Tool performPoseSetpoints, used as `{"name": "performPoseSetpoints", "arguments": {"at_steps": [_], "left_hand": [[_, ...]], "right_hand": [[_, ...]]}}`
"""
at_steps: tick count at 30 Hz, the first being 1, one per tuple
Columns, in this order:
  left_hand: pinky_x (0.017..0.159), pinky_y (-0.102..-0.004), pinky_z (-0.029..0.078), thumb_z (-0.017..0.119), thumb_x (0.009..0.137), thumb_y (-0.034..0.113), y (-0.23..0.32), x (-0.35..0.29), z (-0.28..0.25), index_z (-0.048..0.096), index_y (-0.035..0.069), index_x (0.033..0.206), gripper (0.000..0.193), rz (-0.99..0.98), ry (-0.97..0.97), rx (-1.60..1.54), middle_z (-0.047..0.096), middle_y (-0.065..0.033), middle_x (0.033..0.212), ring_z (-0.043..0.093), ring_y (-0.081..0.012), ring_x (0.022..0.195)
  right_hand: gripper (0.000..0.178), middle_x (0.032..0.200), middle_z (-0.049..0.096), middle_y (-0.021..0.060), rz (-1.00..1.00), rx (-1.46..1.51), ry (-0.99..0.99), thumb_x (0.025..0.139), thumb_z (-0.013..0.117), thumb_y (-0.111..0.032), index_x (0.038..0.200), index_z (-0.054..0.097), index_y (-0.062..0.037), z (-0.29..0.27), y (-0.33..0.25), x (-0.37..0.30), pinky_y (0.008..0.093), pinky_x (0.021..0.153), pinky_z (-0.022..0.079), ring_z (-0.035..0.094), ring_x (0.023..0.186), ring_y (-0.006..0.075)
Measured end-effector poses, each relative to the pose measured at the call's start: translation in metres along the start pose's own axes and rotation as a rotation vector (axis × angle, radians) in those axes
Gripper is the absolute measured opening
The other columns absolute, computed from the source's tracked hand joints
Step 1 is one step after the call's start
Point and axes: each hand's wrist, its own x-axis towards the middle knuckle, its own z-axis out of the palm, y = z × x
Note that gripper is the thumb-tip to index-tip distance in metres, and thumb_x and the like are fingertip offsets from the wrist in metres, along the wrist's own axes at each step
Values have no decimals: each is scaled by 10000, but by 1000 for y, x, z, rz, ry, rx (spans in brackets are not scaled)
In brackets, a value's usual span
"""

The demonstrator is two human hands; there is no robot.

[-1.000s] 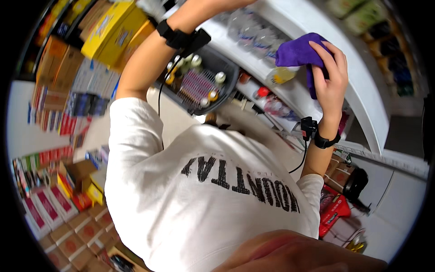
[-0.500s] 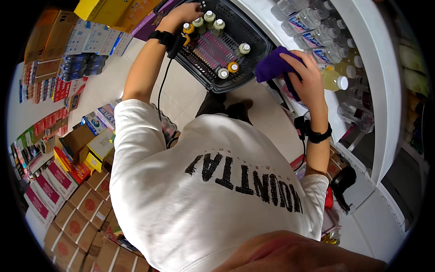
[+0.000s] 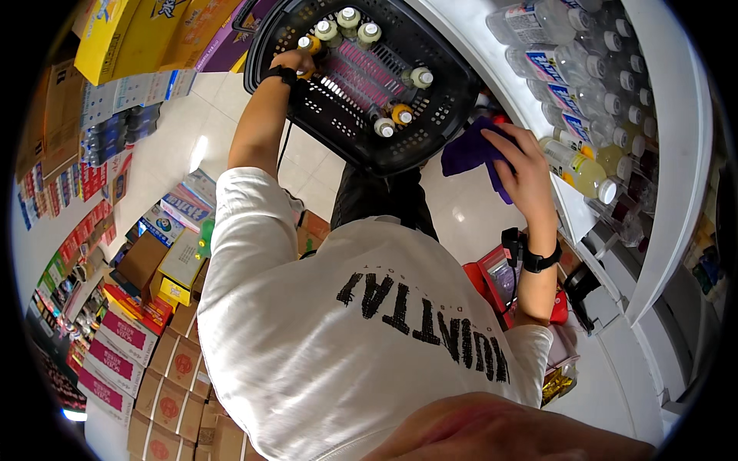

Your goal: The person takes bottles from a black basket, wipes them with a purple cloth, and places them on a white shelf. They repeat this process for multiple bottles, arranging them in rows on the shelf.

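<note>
A black plastic basket (image 3: 338, 150) holds several small bottles with white caps, some pale green and some orange. Inside its left side, my left hand (image 3: 292, 61) curls over the top of an orange bottle (image 3: 307, 74), which it partly hides. Another orange bottle (image 3: 309, 44) stands just beyond my fingers. Toward the right of the basket are a pale bottle (image 3: 420, 77) and an orange one (image 3: 402, 114). My right hand (image 3: 524, 170) grips a dark purple cloth (image 3: 467, 151), held between the basket and the shelf, its loose end hanging down.
On the right, a white shelf (image 3: 492, 54) carries clear bottles (image 3: 550, 65) lying on their sides and a pale yellow bottle (image 3: 580, 173) jutting forward. Yellow cartons (image 3: 127, 38) rise at upper left. Brown boxes (image 3: 181, 361) are stacked at lower left. Tiled floor (image 3: 307, 165) shows below the basket.
My left hand has come down from the basket's far edge onto an orange bottle. The cloth stays in my right hand, beside the shelf. The whole view has shifted slightly.
</note>
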Motion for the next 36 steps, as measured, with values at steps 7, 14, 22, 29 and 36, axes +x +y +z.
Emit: {"name": "performPoseSetpoints", "arguments": {"at_steps": [7,14,22,29,36], "left_hand": [[578,-348,467,606,907,452,1,3,-9,696,25,1136,493,-67,-103,-117,703,-104,974,605,-216,635],[536,-342,463,563,941,331,-24,47,28,692,77,1090,321,13,-100,-155,690,-115,922,626,-211,644],[685,-389,552,729,889,211,4,-94,-24,691,128,1108,237,224,98,-237,733,-105,975,694,-258,846],[679,-442,481,716,925,317,45,-323,-93,630,118,1007,232,655,791,61,637,-113,798,642,-319,781],[558,-312,485,685,972,204,150,-550,-138,640,62,1081,185,989,1294,169,655,-69,750,645,-174,609]], "right_hand": [[487,1236,660,136,13,29,-36,736,729,10,1202,736,-131,6,3,23,452,943,528,633,1107,364],[479,1213,665,126,-41,3,-37,736,727,13,1193,739,-130,2,5,27,446,929,533,639,1087,353],[457,1219,658,91,-273,78,50,757,732,7,1189,732,-144,-4,-8,31,416,916,538,633,1076,323],[458,1170,687,86,-624,200,399,733,718,20,1166,748,-126,-40,-36,16,394,845,553,666,983,298],[590,1224,681,157,-753,398,1003,690,722,92,1242,742,-113,-107,-78,-2,373,889,565,681,1035,311]]}}
